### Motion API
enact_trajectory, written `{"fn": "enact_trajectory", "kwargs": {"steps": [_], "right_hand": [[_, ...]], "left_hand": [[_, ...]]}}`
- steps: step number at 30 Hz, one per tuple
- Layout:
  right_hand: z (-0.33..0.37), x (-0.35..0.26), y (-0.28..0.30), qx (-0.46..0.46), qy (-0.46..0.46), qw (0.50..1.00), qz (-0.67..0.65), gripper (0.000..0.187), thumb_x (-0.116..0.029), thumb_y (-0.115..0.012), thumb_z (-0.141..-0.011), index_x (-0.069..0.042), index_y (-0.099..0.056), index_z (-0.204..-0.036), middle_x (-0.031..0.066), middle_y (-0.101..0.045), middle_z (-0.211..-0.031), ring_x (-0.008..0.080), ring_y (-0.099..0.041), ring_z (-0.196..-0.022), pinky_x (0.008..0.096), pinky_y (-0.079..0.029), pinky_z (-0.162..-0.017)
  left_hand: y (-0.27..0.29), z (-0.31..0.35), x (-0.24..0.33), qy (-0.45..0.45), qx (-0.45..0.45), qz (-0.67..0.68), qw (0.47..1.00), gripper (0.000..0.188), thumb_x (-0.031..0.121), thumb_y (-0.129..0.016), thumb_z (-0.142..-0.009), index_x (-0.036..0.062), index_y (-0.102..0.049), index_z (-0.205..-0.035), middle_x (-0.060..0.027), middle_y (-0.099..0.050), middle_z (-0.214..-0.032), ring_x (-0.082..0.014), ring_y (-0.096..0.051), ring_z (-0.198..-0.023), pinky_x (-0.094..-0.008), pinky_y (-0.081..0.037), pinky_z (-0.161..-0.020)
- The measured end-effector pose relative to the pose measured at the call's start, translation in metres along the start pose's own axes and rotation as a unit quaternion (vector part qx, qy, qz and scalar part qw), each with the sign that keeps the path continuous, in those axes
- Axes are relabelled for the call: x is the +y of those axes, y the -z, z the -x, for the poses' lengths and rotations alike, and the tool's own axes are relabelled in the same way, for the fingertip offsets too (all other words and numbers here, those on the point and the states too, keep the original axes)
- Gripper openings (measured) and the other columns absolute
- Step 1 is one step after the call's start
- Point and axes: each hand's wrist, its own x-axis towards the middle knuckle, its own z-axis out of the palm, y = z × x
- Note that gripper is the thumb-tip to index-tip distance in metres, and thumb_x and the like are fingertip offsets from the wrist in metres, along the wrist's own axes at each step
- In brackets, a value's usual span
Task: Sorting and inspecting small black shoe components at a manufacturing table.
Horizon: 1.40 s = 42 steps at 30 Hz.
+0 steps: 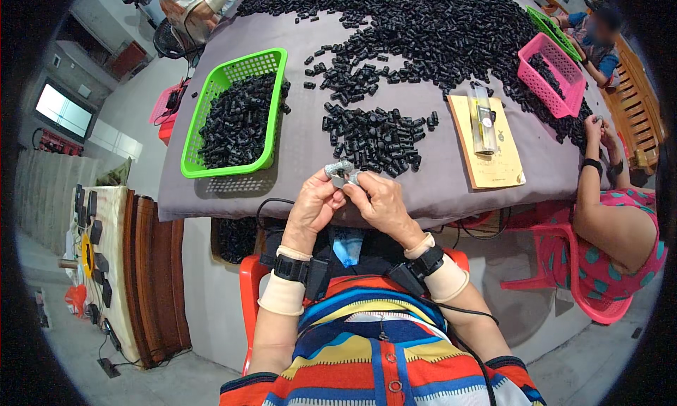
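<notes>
Just past the near edge of the table, my left hand (pixel 315 203) and my right hand (pixel 383 204) meet with fingertips pinched together. Grey material (pixel 339 170) shows at the fingertips; whether it is wrapping on the fingers or a held piece is unclear. Something small and dark sits between them, mostly hidden by the fingers. Directly beyond my hands lies a small pile of short black cylindrical parts (pixel 381 136). To the left, a green plastic basket (pixel 276 120) holds many similar black parts.
A large heap of black parts (pixel 437 25) spreads over the far side of the grey-covered table (pixel 233 198). A yellow pad (pixel 497 170) carries a clear tube-like case (pixel 483 127). At right stand a pink basket (pixel 564 104) and a co-worker's hands (pixel 598 129).
</notes>
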Motion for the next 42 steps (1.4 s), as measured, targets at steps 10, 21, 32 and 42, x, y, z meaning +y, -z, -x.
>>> {"fn": "enact_trajectory", "kwargs": {"steps": [10,21,32,42], "right_hand": [[0.0015,0.0009,-0.0079,0.033,0.015,0.998,0.05,0.022,-0.022,-0.06,-0.081,-0.005,-0.052,-0.07,0.0102,-0.054,-0.064,0.0294,-0.056,-0.055,0.0384,-0.042,-0.046],[0.0018,0.0006,-0.0101,0.048,0.022,0.996,0.065,0.023,-0.022,-0.061,-0.081,-0.006,-0.051,-0.069,0.0096,-0.054,-0.063,0.0296,-0.056,-0.055,0.0383,-0.042,-0.045],[0.0003,0.0021,-0.0081,0.039,0.034,0.998,0.043,0.021,-0.021,-0.06,-0.081,-0.005,-0.051,-0.071,0.0104,-0.054,-0.065,0.0298,-0.056,-0.056,0.0387,-0.042,-0.046],[0.0012,0.0031,-0.0053,0.02,0.03,0.999,0.027,0.021,-0.021,-0.059,-0.083,-0.005,-0.05,-0.071,0.0108,-0.054,-0.065,0.0304,-0.056,-0.058,0.0388,-0.043,-0.048]], "left_hand": [[-0.0007,-0.001,-0.0002,-0.007,0.016,-0.018,1.0,0.026,0.004,-0.058,-0.083,0.0002,-0.056,-0.109,-0.0049,-0.06,-0.086,-0.0056,-0.049,-0.059,-0.0162,-0.04,-0.051],[-0.0015,-0.001,0.002,-0.006,0.004,-0.028,1.0,0.027,0.004,-0.058,-0.082,-0.0002,-0.055,-0.109,-0.005,-0.06,-0.085,-0.0062,-0.05,-0.06,-0.017,-0.041,-0.05],[-0.0024,-0.0007,0.0026,-0.004,0.01,-0.029,1.0,0.02,0.003,-0.056,-0.084,0.0006,-0.057,-0.104,-0.0045,-0.06,-0.082,-0.0077,-0.051,-0.06,-0.0192,-0.042,-0.052],[-0.0014,0.0001,0.0028,0.001,0.004,-0.019,1.0,0.019,0.003,-0.054,-0.085,0.001,-0.058,-0.104,-0.004,-0.059,-0.082,-0.007,-0.05,-0.06,-0.0185,-0.042,-0.052]]}}
